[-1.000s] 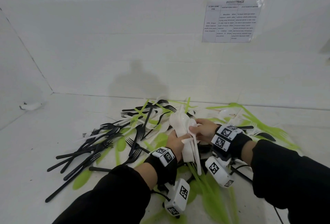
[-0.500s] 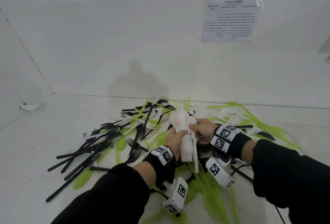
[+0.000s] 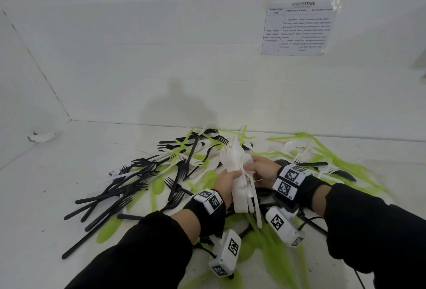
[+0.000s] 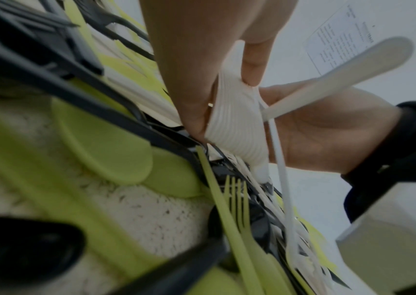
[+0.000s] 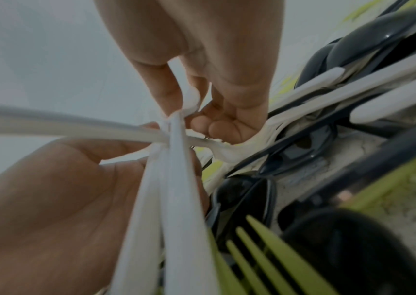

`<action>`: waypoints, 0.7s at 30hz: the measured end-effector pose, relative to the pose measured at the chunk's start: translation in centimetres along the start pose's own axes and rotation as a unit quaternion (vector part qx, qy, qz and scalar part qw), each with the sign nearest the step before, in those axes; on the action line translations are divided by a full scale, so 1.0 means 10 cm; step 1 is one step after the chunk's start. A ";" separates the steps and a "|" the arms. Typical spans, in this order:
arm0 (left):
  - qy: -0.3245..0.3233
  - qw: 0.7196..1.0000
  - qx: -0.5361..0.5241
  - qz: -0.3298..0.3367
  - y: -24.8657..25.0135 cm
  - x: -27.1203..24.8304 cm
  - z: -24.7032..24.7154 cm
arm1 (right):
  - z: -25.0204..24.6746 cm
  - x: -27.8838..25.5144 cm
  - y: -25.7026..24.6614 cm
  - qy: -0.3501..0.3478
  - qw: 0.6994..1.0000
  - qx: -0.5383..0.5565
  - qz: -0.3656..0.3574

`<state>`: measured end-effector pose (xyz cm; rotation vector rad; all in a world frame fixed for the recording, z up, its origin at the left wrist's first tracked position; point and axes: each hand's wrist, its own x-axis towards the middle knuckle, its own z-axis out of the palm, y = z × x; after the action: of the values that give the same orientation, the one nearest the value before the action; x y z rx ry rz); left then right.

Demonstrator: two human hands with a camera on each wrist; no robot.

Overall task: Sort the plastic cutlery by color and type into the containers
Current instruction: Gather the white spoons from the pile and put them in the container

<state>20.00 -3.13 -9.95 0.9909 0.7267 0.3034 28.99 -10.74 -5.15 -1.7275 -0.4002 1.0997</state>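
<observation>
A mixed pile of black forks, green cutlery and white pieces lies on the white counter. Above its middle my left hand grips a stacked bundle of white cutlery, heads up and handles down. In the left wrist view its fingers wrap the ribbed stack. My right hand pinches a white spoon against that bundle. The right wrist view shows the fingertips closed on the white handles. No containers are in view.
A white wall rises close behind the pile, with a printed sheet taped at the upper right. A small white object lies in the left corner. Black spoons and a green fork lie under my hands.
My right hand has shifted slightly left, bringing its white spoon tighter against the bundle. The left hand has hardly moved.
</observation>
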 end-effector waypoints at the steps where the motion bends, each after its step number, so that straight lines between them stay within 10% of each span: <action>1: 0.001 1.000 0.001 -0.005 0.01 -0.01 0.01 | -0.01 -0.01 -0.01 0.003 1.000 0.012 0.014; 21: 0.000 0.999 0.010 0.031 0.05 -0.08 0.05 | -0.18 -0.03 -0.10 0.146 0.980 -0.046 -0.129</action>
<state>19.80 -3.60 -9.05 1.0342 0.7016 0.3498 30.56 -11.56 -3.99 -1.8259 -0.4797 0.6391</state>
